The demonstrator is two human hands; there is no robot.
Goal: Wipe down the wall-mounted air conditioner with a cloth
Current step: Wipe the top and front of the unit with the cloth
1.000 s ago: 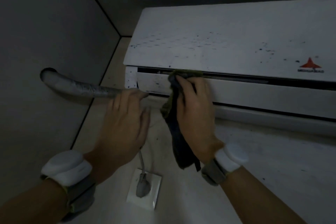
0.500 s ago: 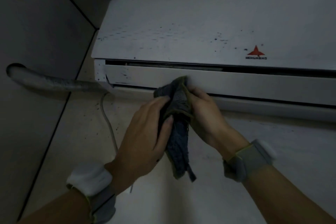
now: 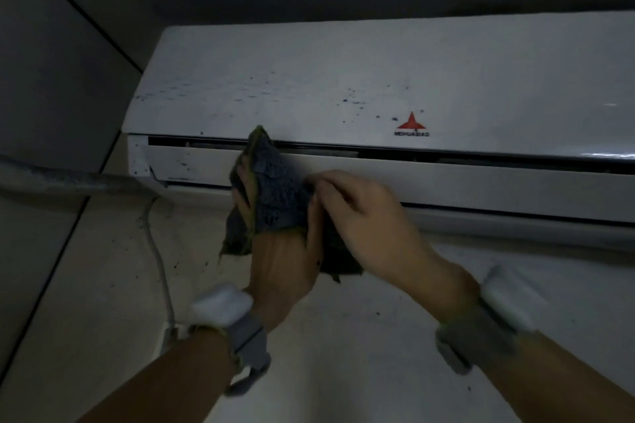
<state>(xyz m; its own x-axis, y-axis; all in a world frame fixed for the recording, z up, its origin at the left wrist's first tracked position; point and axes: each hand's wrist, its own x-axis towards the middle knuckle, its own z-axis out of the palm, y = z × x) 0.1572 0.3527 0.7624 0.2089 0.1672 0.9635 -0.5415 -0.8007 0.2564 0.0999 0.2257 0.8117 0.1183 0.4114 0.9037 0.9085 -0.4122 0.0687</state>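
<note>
1. Dim room corner. A grey side wall (image 3: 44,79) meets a pale, speckled back wall (image 3: 378,354) under a dark ceiling.
2. The long white plastic wall-mounted air conditioner (image 3: 343,79) sits high on the back wall. Its front panel is dotted with small dark specks, thickest towards the left end. A red triangular logo (image 3: 411,122) sits low on the panel.
3. Below the panel a dark slot runs the unit's width, with a long white louvre flap (image 3: 481,182) under it.
4. The dark blue-grey textured cloth with an olive-green edge (image 3: 278,192) is at the left part of the flap. Its top corner reaches the slot. Whether it presses on the flap cannot be told.
5. The left hand (image 3: 281,264) is raised with its back to the camera. The cloth is folded over its fingers and held there, with a tail hanging down on either side.
6. The right hand (image 3: 364,216) comes in from the right, its curled fingertips pinching the cloth's right edge in front of the flap.
7. Each wrist carries a white-and-grey band: left (image 3: 226,312), right (image 3: 488,326).
8. A grey lagged pipe (image 3: 68,178) runs from the unit's left end to the side wall. A white cable (image 3: 159,251) drops down the back wall below it.
</note>
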